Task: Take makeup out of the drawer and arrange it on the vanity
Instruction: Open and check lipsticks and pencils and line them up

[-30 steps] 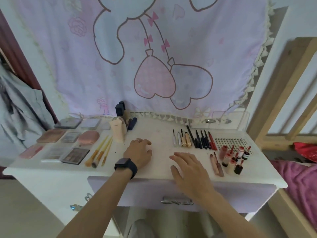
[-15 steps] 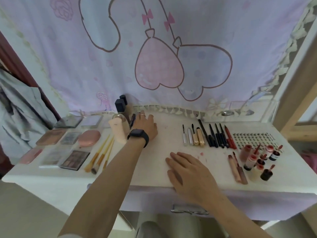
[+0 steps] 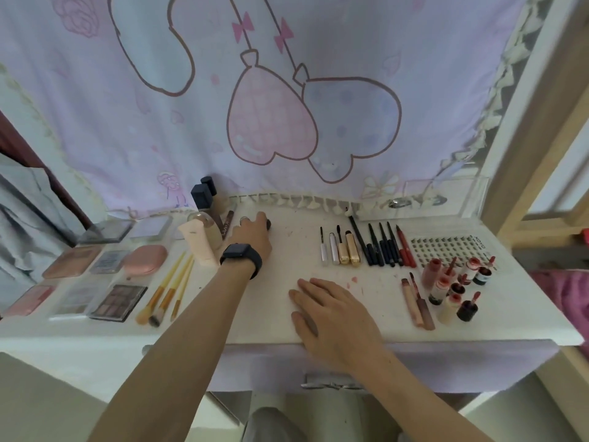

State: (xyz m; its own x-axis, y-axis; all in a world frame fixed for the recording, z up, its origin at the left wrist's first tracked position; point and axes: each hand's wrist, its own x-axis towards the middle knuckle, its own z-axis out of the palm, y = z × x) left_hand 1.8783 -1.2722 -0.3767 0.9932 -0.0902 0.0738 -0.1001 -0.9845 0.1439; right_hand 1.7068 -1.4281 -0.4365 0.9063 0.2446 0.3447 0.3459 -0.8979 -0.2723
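Observation:
My left hand point(image 3: 251, 236), with a black watch on the wrist, reaches to the back of the white vanity top point(image 3: 287, 256) and its fingers curl round a small dark makeup item point(image 3: 268, 224), of which only the end shows. Flat on the top near the front edge lies my right hand point(image 3: 331, 311), fingers straight. Below it the lilac drawer front point(image 3: 446, 365) with its metal handle point(image 3: 331, 385) looks closed. A brown pencil point(image 3: 227, 223) lies just left of my left hand.
Palettes point(image 3: 118, 302) and compacts fill the left side, with brushes point(image 3: 169, 288), a cream tube point(image 3: 197, 247) and dark-capped bottles point(image 3: 204, 196) beside them. Mascaras and liners point(image 3: 366, 247) lie in a row at right, with lash sheet point(image 3: 443, 248) and lip glosses point(image 3: 446, 288). A wooden bed frame point(image 3: 526, 148) stands right.
My left hand has moved from mid-table to the back of the vanity beside the bottles and closed round a small dark item. My right hand stays flat. The view tilted down and closer.

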